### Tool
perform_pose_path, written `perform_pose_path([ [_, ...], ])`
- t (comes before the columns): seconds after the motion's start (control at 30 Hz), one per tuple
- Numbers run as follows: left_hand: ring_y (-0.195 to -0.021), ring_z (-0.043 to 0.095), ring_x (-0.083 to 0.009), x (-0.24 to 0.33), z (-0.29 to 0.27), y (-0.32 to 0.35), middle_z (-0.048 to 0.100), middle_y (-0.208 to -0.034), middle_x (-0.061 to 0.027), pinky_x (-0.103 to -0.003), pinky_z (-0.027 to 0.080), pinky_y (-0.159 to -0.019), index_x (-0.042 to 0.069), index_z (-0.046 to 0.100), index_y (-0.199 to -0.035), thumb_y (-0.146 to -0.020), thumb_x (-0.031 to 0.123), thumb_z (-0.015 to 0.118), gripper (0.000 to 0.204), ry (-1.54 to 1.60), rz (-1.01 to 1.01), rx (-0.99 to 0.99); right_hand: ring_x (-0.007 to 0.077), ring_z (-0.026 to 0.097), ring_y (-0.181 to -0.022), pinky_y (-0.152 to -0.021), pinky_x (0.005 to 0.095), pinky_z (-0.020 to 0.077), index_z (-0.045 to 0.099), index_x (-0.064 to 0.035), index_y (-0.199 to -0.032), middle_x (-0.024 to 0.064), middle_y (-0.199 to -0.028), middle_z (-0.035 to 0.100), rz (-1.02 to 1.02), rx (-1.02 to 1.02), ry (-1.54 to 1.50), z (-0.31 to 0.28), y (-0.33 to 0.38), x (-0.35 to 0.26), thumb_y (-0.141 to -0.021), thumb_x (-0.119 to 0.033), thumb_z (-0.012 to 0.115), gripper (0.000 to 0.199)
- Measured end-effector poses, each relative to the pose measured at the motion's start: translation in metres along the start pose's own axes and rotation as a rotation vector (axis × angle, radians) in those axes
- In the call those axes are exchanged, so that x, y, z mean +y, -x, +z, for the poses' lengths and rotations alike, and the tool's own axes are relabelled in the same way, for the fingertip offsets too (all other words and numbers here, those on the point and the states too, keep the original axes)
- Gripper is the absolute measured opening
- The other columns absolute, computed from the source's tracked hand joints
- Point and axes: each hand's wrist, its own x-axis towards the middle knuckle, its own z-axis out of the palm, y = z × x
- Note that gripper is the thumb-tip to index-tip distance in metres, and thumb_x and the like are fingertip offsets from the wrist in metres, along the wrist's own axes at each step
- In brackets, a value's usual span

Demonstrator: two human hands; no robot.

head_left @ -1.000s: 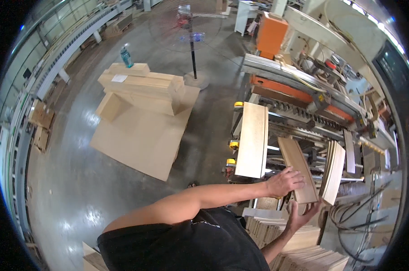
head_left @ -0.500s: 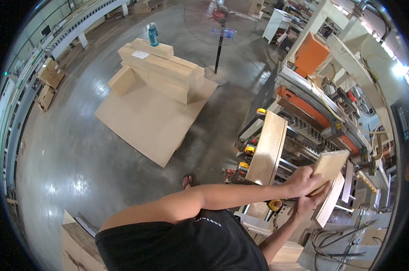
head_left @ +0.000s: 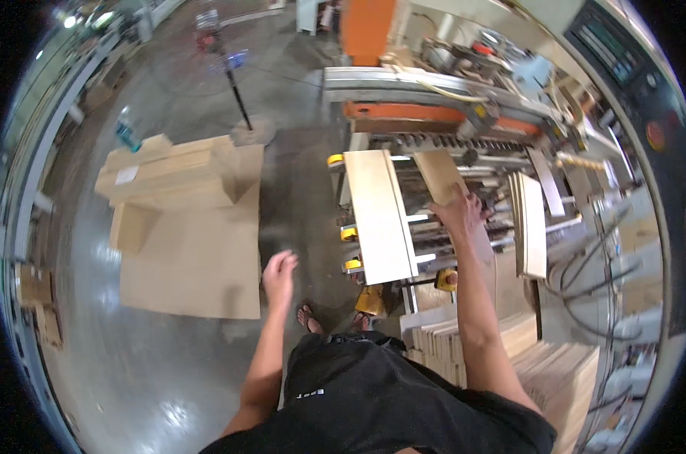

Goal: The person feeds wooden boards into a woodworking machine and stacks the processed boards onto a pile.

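Note:
My right hand (head_left: 460,216) reaches over the machine's rails and grips a wooden board (head_left: 439,172), thumb on one edge and fingers across the other. Part of that board is hidden under the hand and forearm. Left of it, a wider stack of pale boards (head_left: 377,216) lies across the supports, apart from the held one. On the right, several boards (head_left: 530,227) stand together on edge. My left hand (head_left: 279,276) is over the floor between the machine and the cardboard sheet, its fingers loosely curled with nothing seen in them.
A cardboard sheet (head_left: 191,272) at left bears stacked boards (head_left: 172,178) with a blue bottle (head_left: 127,136) on top. Behind stands a fan (head_left: 237,94). Yellow-capped rollers (head_left: 350,234) edge the machine (head_left: 411,113). More stacked boards (head_left: 562,378) sit near my right elbow. A control panel (head_left: 615,57) is far right.
The view has turned right. My left hand has let go of the board and swung left. My right hand now has a board over the rails, between the wide stack and the boards on edge.

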Motion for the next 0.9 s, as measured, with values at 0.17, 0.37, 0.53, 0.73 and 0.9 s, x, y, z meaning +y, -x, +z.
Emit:
perform_pose_path([
  [0.17,-0.066,0.054,-0.0104,-0.119,-0.088,0.021,0.061,-0.079,-0.0033,-0.023,0.044,-0.060,-0.002,0.063,-0.098,-0.090,0.017,0.058,0.021,-0.108,-0.425,0.098,0.0358,0.040,-0.126,-0.105,0.0625,0.0132,0.049,-0.0235,-0.134,0.0212,-0.129,0.048,0.107,-0.058,-0.067,0.017,-0.028,0.007,-0.057,-0.053,0.077,0.087],
  [0.37,-0.060,0.055,-0.0108,-0.195,-0.085,0.053,0.059,-0.070,0.0009,-0.026,0.044,-0.054,0.002,0.063,-0.100,-0.088,0.025,0.061,0.026,-0.225,-0.793,-0.029,0.0342,0.042,-0.124,-0.107,0.0564,0.0171,0.048,-0.0212,-0.135,0.0207,-0.126,0.050,0.156,-0.020,-0.021,0.010,-0.051,0.000,-0.059,-0.051,0.075,0.086],
  [0.53,-0.089,0.061,-0.0154,-0.212,-0.058,0.023,0.063,-0.106,-0.0035,-0.033,0.046,-0.071,0.010,0.053,-0.120,-0.091,0.033,0.055,0.038,-0.444,-0.956,-0.396,0.0342,0.043,-0.123,-0.107,0.0514,0.0221,0.047,-0.0212,-0.136,0.0194,-0.127,0.049,0.250,-0.121,-0.027,0.007,-0.067,-0.020,-0.059,-0.050,0.075,0.086],
  [0.73,-0.086,0.059,-0.0138,-0.205,-0.048,-0.022,0.062,-0.106,-0.0029,-0.032,0.044,-0.067,0.011,0.053,-0.118,-0.091,0.034,0.054,0.035,-0.402,-0.919,-0.317,0.0340,0.046,-0.119,-0.104,0.0449,0.0286,0.049,-0.0190,-0.134,0.0181,-0.123,0.051,0.236,-0.058,-0.011,0.011,-0.083,-0.028,-0.059,-0.049,0.077,0.086],
  [0.9,-0.068,0.057,-0.0117,-0.213,-0.070,-0.034,0.062,-0.085,-0.0001,-0.027,0.040,-0.051,0.009,0.059,-0.107,-0.088,0.033,0.058,0.031,-0.347,-0.884,-0.170,0.0339,0.048,-0.115,-0.102,0.0429,0.0322,0.049,-0.0179,-0.133,0.0180,-0.121,0.052,0.197,-0.042,-0.025,0.021,-0.086,-0.020,-0.058,-0.046,0.077,0.085],
])
